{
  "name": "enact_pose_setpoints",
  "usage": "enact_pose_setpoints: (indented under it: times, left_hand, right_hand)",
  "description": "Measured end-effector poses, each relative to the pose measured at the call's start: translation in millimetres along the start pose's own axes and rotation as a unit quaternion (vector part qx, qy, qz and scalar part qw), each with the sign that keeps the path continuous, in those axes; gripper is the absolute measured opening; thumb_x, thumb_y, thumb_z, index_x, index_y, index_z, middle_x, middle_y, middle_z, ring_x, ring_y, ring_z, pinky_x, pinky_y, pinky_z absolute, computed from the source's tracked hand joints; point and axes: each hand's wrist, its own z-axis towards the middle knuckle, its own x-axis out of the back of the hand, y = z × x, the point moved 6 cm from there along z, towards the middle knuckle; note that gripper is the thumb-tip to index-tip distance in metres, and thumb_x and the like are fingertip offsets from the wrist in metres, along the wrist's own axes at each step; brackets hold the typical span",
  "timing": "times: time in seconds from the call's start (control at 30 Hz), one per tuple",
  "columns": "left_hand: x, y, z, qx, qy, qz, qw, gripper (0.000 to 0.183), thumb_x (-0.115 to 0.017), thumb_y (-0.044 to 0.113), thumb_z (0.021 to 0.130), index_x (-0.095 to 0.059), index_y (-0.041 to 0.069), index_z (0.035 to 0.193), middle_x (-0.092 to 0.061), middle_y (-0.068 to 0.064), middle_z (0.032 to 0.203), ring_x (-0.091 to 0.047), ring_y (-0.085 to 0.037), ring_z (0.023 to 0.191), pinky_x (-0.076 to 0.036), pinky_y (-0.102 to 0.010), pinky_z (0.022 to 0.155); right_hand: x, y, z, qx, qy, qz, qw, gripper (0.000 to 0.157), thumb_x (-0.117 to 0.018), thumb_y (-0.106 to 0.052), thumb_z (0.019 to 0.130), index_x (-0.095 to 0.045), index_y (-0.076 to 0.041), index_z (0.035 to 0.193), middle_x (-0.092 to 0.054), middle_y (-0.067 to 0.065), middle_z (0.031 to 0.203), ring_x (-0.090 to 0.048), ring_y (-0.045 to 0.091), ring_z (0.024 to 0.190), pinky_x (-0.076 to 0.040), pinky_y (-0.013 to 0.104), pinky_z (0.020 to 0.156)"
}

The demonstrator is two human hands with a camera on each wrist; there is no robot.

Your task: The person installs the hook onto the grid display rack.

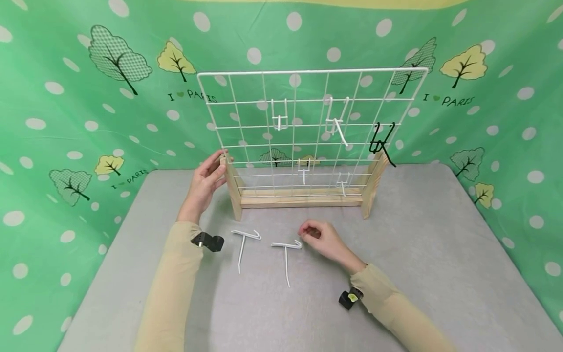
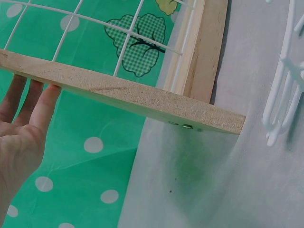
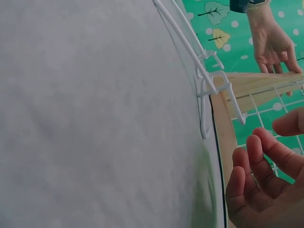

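A white wire grid rack [image 1: 311,72] stands upright in a wooden stand [image 1: 303,201]. My left hand [image 1: 205,183] grips the stand's left side post [image 2: 118,95], with a fingertip showing past its inner side in the right wrist view. My right hand [image 1: 323,239] hovers over the table with loosely bent fingers [image 3: 255,147] and holds nothing. Just left of it lies a white wire hook [image 1: 287,264]; another white hook [image 1: 241,252] lies farther left. On the grid hang several white hooks [image 1: 336,122] and, at the right edge, a black hook [image 1: 380,144].
The grey tabletop [image 1: 440,254] extends around the rack. Behind and beside it hangs a green cloth [image 1: 145,112] with white dots and trees. Black wrist cameras [image 1: 211,242] are strapped to both wrists, over beige sleeves.
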Motion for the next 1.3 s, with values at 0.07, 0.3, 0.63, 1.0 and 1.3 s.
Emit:
enact_pose_setpoints:
  times: [0.07,0.3,0.63,1.0,1.3]
  left_hand:
    - [-0.3,0.2,0.0,0.000,-0.001,0.000,1.0000,0.048,-0.056,0.015,0.100,-0.044,0.010,0.146,-0.046,-0.021,0.140,-0.044,-0.026,0.129,-0.047,-0.038,0.099]
    - [-0.3,0.2,-0.2,-0.001,-0.001,-0.007,1.0000,0.048,-0.056,0.014,0.099,-0.044,0.009,0.146,-0.046,-0.021,0.139,-0.045,-0.026,0.128,-0.048,-0.036,0.098]
    - [-0.2,0.5,0.4,0.000,0.000,-0.016,0.9999,0.047,-0.055,0.013,0.099,-0.045,0.010,0.145,-0.043,-0.024,0.142,-0.046,-0.025,0.127,-0.047,-0.037,0.100]
    - [-1.1,0.6,0.3,0.001,0.001,-0.016,0.9999,0.046,-0.055,0.012,0.100,-0.045,0.011,0.145,-0.044,-0.022,0.141,-0.045,-0.025,0.127,-0.045,-0.040,0.101]
    - [-0.7,0.7,0.8,-0.003,0.000,-0.011,0.9999,0.046,-0.054,0.012,0.100,-0.045,0.011,0.145,-0.047,-0.019,0.138,-0.045,-0.026,0.128,-0.045,-0.041,0.101]
  right_hand:
    - [-0.1,3,-1,-0.004,-0.010,-0.004,1.000,0.009,-0.061,0.006,0.085,-0.068,0.002,0.088,-0.067,0.008,0.083,-0.058,0.014,0.074,-0.052,0.025,0.067]
    - [1.1,9,-7,-0.012,-0.021,-0.009,1.000,0.009,-0.061,0.003,0.085,-0.068,0.002,0.090,-0.067,0.007,0.085,-0.060,0.017,0.079,-0.054,0.027,0.073]
    - [-4.2,12,-16,-0.044,-0.067,-0.024,0.996,0.009,-0.062,-0.001,0.088,-0.070,-0.001,0.084,-0.065,0.000,0.075,-0.056,0.009,0.066,-0.049,0.021,0.059]
    - [-14.9,14,-10,-0.064,-0.078,-0.006,0.995,0.012,-0.060,-0.004,0.091,-0.070,-0.001,0.086,-0.068,0.002,0.076,-0.057,0.010,0.066,-0.046,0.020,0.058]
    - [-11.5,16,-9,-0.065,-0.067,-0.014,0.996,0.008,-0.063,-0.003,0.089,-0.069,0.000,0.085,-0.064,0.002,0.073,-0.052,0.009,0.063,-0.043,0.020,0.056]
